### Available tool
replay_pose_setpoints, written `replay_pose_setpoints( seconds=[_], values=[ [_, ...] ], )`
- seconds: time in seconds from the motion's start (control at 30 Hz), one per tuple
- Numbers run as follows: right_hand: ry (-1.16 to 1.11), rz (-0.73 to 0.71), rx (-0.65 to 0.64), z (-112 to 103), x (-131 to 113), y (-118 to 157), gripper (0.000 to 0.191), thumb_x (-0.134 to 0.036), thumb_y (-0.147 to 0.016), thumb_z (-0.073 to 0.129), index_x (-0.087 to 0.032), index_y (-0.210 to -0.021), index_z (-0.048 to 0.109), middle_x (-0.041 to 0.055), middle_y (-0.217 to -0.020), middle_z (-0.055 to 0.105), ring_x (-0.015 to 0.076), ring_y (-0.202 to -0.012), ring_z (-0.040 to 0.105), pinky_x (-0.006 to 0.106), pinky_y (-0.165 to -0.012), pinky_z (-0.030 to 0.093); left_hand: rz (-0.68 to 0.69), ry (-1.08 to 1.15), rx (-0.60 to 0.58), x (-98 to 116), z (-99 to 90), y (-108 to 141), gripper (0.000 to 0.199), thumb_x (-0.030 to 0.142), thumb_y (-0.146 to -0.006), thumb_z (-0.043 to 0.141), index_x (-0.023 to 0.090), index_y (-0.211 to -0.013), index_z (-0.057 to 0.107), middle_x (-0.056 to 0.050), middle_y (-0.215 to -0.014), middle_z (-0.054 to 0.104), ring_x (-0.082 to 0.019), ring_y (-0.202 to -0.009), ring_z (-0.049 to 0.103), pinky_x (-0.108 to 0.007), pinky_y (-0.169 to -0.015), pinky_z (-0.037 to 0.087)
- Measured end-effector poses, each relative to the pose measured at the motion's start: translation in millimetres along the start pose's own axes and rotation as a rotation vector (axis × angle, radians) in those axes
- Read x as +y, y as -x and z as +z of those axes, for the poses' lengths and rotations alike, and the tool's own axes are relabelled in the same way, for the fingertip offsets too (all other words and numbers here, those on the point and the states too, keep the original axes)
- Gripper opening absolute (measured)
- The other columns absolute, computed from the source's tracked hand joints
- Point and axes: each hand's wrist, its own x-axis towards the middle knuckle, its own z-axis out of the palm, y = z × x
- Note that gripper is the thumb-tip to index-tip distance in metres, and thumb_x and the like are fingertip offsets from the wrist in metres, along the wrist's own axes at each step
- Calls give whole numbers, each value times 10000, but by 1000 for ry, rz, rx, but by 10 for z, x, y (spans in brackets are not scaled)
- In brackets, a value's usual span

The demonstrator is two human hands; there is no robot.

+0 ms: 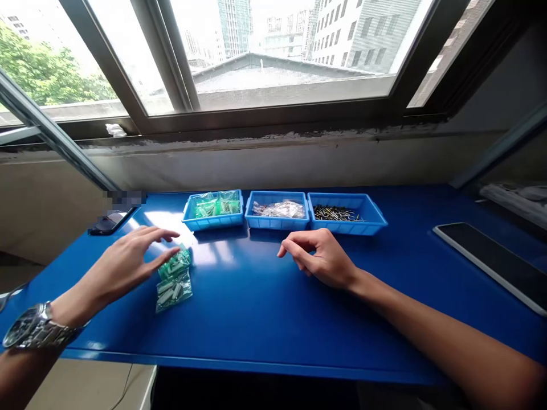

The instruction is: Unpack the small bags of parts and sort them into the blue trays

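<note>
My L hand [122, 265] is spread, empty, just beside 2 bags of green parts [174, 283] on the blue table [252, 307]; R hand [318, 259] loosely curled, pinching nothing; no grip yet, so next move needs L hand closing on bags.

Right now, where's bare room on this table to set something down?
Bare tabletop runs between the bagged green parts and your right hand, and beside the tablet. It's crowded along the three blue trays and by your left hand.
</note>
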Motion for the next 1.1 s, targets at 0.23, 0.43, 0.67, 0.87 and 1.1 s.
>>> replay_pose_setpoints(
  seconds=[0.23, 0.43, 0.67, 0.87, 1.1],
  values=[
    [15, -9, 1, -7, 10, 0, 371, -362, -1036, 579, -136, -824, 784, -15, -552, 604, 101, -440, 542, 224, -459, 412, -70, 133, -34, -55, 98, 196, 443, 658, -871, 734, 278, -1095, 770, -46, -1107, 769, -317, -954, 716, -322, -721, 560],
    [17, -5, -7, -19, 1, -9, 363, -359, -1037, 581, -138, -830, 781, -16, -551, 605, 101, -440, 544, 221, -460, 417, -143, 395, 71, 186, -47, 20, 404, 629, -865, 743, 252, -1009, 740, -71, -1002, 772, -274, -849, 736, -325, -686, 591],
    [26, 19, -26, -19, -9, -5, 366, -362, -1034, 580, -136, -828, 779, -14, -545, 595, 103, -440, 543, 222, -460, 409, -154, 836, 117, 831, 9, -203, 298, 446, -859, 826, 203, -979, 703, -50, -930, 742, -187, -732, 703, -273, -616, 606],
    [-36, 111, -91, -16, 7, -4, 341, -465, -1007, 647, -152, -973, 780, -8, -612, 650, 112, -468, 583, 223, -483, 468, -70, 1114, 56, 1355, 314, -342, 269, 334, -892, 811, 190, -1074, 675, -44, -981, 700, -191, -888, 713, -280, -728, 643],
    [-123, 77, 122, -22, 73, -24, 320, -460, -937, 758, -163, -828, 707, -26, -571, 618, 99, -415, 530, 217, -414, 405, 9, 1249, 43, 1595, 523, -569, 349, 270, -912, 784, 211, -1192, 585, -7, -977, 662, -158, -874, 712, -265, -777, 622]
  ],
)
